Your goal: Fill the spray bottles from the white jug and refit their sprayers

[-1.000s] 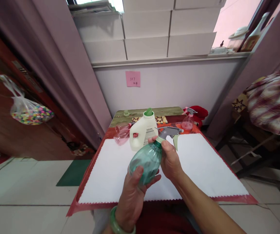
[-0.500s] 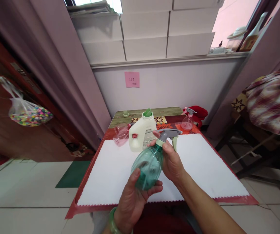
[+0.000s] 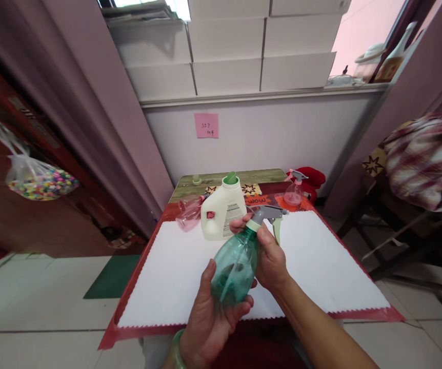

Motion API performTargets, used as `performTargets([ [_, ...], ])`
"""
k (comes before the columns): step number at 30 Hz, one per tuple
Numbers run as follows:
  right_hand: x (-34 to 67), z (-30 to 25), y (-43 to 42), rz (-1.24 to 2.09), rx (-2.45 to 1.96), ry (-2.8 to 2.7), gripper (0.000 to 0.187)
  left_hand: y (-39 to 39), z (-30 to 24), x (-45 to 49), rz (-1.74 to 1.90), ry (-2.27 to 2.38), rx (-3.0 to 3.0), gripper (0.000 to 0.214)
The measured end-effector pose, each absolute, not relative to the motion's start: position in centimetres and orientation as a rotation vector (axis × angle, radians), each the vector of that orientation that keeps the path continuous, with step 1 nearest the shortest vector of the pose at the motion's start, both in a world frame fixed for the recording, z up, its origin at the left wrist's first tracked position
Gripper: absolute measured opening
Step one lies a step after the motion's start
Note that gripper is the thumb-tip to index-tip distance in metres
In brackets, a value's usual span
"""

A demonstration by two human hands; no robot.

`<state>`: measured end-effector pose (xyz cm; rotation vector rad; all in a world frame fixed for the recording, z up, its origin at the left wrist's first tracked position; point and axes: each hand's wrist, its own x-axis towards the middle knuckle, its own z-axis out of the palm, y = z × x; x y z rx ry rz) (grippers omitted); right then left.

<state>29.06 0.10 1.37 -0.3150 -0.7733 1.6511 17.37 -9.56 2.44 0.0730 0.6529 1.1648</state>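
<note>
Both hands hold a see-through green spray bottle with a grey and pale-green trigger head. It tilts, head up and to the right, above the white cloth. My left hand wraps round the bottle's base, thumb on its left side. At the neck, my right hand grips the pale-green collar with thumb and fingers. Just behind stands a cream jug with a handle and a green spout in its open mouth. A pink clear bottle leans or lies left of the jug.
A pink spray bottle stands at the table's back right, near a red plush item. A small pale-green cap sits at the back left. Right of the table is a dark stool under plaid cloth.
The green bottle is slightly lower and a little more upright, and the right-hand fingers have shifted at its collar. My view has turned slightly; the jug and other bottles stay put.
</note>
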Motion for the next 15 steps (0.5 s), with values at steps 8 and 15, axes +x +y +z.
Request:
performTargets([
  [8, 29.1, 1.4, -0.1, 1.642, -0.331, -0.746, 0.034, -9.5, 4.2, 17.8, 1.203, 0.91, -0.02, 0.061],
  [15, 28.4, 1.9, -0.5, 1.624, -0.381, -0.708, 0.032, -9.7, 3.4, 18.1, 1.456, 0.992, 0.229, 0.063],
])
